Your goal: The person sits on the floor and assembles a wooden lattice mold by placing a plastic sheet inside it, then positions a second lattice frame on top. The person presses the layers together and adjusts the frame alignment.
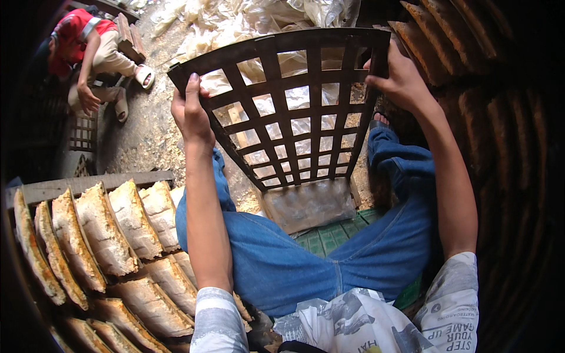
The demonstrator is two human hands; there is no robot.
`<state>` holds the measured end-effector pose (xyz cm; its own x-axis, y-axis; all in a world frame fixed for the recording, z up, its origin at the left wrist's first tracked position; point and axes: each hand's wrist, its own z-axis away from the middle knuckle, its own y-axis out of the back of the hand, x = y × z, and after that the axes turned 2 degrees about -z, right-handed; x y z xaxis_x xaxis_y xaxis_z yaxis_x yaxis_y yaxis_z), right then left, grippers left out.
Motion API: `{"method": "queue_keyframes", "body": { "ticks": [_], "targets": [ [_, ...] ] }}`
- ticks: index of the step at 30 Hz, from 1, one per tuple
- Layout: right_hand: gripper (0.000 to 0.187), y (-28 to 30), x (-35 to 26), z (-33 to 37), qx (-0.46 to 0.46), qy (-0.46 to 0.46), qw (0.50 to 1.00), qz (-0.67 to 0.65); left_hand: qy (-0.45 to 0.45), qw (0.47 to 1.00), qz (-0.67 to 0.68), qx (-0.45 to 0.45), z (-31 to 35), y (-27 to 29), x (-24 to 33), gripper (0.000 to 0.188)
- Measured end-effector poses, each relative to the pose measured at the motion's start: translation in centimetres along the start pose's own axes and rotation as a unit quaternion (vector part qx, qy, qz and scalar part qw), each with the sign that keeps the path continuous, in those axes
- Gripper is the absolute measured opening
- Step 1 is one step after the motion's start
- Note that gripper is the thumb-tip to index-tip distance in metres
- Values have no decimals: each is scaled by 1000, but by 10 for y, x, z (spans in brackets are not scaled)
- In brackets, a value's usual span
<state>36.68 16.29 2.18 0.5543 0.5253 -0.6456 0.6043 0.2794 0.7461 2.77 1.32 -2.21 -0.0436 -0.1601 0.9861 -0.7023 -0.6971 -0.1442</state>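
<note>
We are holding the dark lattice frame (294, 112) upright ahead at twelve o'clock, the left hand (191, 115) closing its grip on the ten o'clock edge, the right hand (400, 76) on the two o'clock corner. Both are equally near; its narrow lower end is disappearing behind our knees (306, 259).

Stacked curved fibrous slabs (106, 235) lower left, edged by a grey plank (88, 183). Crumpled clear plastic sheets (247, 17) at the floor's far edge. Crouching person in red (88, 41) upper left.
</note>
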Motion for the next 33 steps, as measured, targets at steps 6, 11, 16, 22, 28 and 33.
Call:
{"method": "queue_keyframes", "body": {
  "ticks": [6,11,16,22,28,33],
  "targets": [
    [52,-8,-2,-1,27,-1,998,50,-6,1000,4,1,-1,-1,0,25],
    [45,-5,-7,-4,39,-19,999,27,4,1000,2,1,1,1,2,24],
    [58,-3,-5,-3,19,-18,999,29,0,1000,5,2,0,-1,-1,26],
    [73,-8,-2,0,14,-3,999,45,-12,1000,-8,-2,-1,0,-1,24],
    [59,-25,27,10,-101,-78,991,-31,-22,1000,16,-7,-3,1,-6,15],
    [39,-39,35,28,-166,-71,983,27,-11,1000,26,-3,-1,7,-5,14]
  ]
}}
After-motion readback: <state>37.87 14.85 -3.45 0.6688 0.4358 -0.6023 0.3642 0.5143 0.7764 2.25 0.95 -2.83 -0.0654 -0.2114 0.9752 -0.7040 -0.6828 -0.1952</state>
